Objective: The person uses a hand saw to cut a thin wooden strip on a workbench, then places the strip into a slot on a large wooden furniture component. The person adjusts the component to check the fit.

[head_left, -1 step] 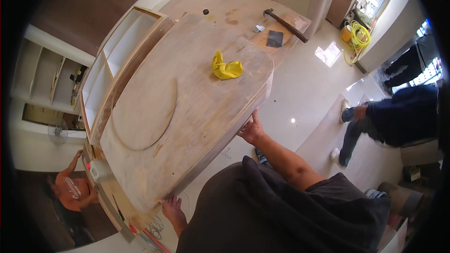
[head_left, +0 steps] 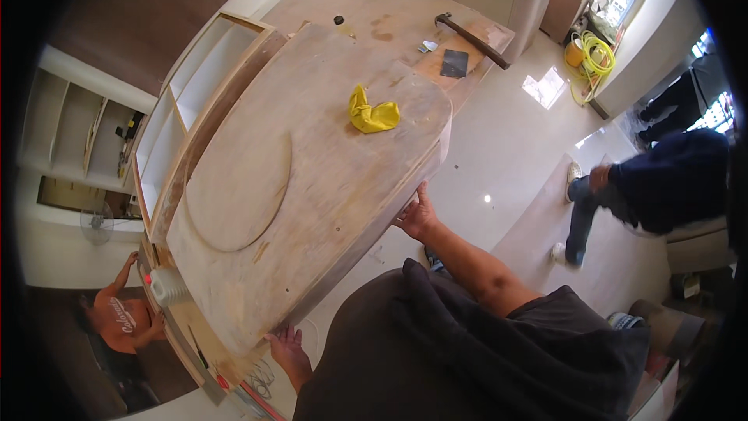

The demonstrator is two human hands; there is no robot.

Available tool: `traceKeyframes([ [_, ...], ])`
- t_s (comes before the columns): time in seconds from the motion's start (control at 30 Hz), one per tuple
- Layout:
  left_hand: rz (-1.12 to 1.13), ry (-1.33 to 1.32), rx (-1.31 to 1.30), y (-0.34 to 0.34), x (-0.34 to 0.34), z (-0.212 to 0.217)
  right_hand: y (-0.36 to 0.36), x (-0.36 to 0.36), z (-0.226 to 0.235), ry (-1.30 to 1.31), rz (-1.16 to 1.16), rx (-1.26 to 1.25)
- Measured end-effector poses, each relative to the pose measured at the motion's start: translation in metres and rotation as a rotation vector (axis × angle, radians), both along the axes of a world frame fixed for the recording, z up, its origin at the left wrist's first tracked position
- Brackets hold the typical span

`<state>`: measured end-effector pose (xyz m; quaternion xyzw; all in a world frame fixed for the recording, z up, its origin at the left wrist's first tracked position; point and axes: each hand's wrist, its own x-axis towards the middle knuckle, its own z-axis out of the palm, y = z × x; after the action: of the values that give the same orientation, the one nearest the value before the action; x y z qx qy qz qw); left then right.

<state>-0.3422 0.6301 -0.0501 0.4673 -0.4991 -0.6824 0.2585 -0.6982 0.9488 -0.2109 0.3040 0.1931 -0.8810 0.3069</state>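
Note:
A thick, pale wooden panel (head_left: 343, 164) with rounded corners and a large raised disc (head_left: 238, 191) rests on a wider wooden work surface. My right hand (head_left: 419, 217) grips its near long edge toward the right, thumb up against the side and the other fingers partly hidden beneath. Lower left, my left hand (head_left: 288, 352) holds the panel's near corner, fingertips against the edge. A crumpled yellow cloth-like piece (head_left: 372, 112) lies on top of the panel, beyond both hands.
On the far surface lie a hammer (head_left: 472, 40), a dark square sheet (head_left: 454, 63) and a small bottle (head_left: 343, 26). A divided white shelf unit (head_left: 199, 82) borders the panel. One person (head_left: 125, 318) works at left; another (head_left: 654, 187) walks at right. Yellow hose (head_left: 597, 61) is coiled far right.
The walking person's lower leg and foot at right have shifted slightly. The bench scene sits a touch further left in view. Both my hands keep their places on the panel.

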Motion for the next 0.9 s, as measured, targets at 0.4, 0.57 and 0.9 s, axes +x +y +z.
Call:
traceKeyframes([
  [0.4,0.642,0.296,0.848,-0.05,0.019,-0.203,-0.003,0.006,0.03,0.051,0.012,-0.006],
  [0.57,0.558,0.479,0.883,-0.061,-0.05,-0.203,0.007,-0.001,0.016,0.065,0.013,-0.074],
  [0.9,0.637,0.572,0.784,-0.073,-0.033,-0.205,0.041,-0.019,-0.006,0.19,-0.085,0.051],
])
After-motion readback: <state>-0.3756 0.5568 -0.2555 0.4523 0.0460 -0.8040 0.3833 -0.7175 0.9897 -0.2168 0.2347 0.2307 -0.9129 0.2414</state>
